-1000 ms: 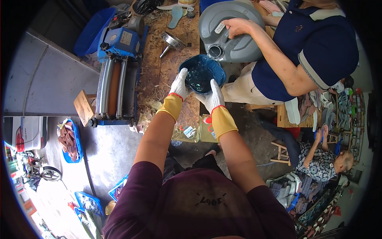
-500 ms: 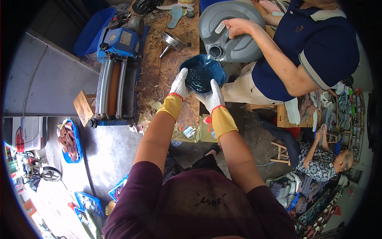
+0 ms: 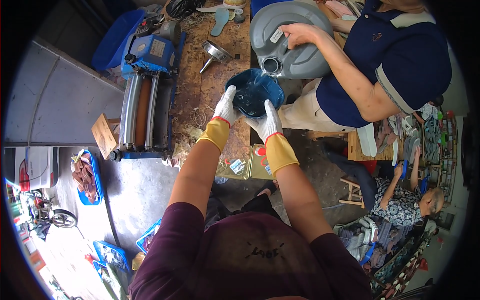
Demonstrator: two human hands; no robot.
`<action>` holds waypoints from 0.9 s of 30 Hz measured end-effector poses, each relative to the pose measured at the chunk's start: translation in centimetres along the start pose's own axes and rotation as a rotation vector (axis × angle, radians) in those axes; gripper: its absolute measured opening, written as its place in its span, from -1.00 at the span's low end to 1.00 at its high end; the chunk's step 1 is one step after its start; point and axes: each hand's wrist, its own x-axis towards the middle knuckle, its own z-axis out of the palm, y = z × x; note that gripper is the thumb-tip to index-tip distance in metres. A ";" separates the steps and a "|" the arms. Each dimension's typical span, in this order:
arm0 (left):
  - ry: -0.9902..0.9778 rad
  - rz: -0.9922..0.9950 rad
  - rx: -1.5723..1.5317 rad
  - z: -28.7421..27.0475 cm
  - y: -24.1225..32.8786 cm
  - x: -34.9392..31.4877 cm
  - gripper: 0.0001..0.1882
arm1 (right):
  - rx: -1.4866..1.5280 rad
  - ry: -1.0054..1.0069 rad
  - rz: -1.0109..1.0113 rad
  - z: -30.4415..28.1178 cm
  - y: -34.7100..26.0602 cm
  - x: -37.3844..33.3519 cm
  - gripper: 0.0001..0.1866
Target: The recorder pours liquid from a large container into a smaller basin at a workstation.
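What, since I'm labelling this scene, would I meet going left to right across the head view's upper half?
Large blue plastic tub, blue machine with metal rollers, silvery funnel-shaped metal piece, dark-blue plastic bowl, round grey plastic jerrycan, co-worker's navy short-sleeved shirt.

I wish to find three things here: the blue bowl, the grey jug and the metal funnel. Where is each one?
Blue bowl (image 3: 277,91): head view, inner wall on its right side.
Grey jug (image 3: 306,59): head view, body, right of its mouth.
Metal funnel (image 3: 216,51): head view, its wide round part.
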 end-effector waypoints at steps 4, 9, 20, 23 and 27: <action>0.000 0.001 -0.008 0.1 0.1 -0.2 -0.50 | -0.016 0.018 0.001 0.2 0.0 0.0 -0.32; -0.005 0.014 -0.020 0.2 0.0 -0.1 -0.48 | 0.007 0.015 0.009 0.2 -0.1 -0.1 -0.30; 0.012 -0.006 -0.006 -0.1 0.0 0.2 -0.47 | 0.021 0.008 0.000 0.8 -0.1 -0.5 -0.28; 0.015 0.002 -0.012 0.1 0.0 0.2 -0.48 | 0.042 0.022 -0.008 0.6 -0.1 -0.3 -0.29; 0.018 -0.018 -0.004 0.3 0.0 0.0 -0.47 | 0.031 0.003 -0.014 0.1 -0.1 0.0 -0.29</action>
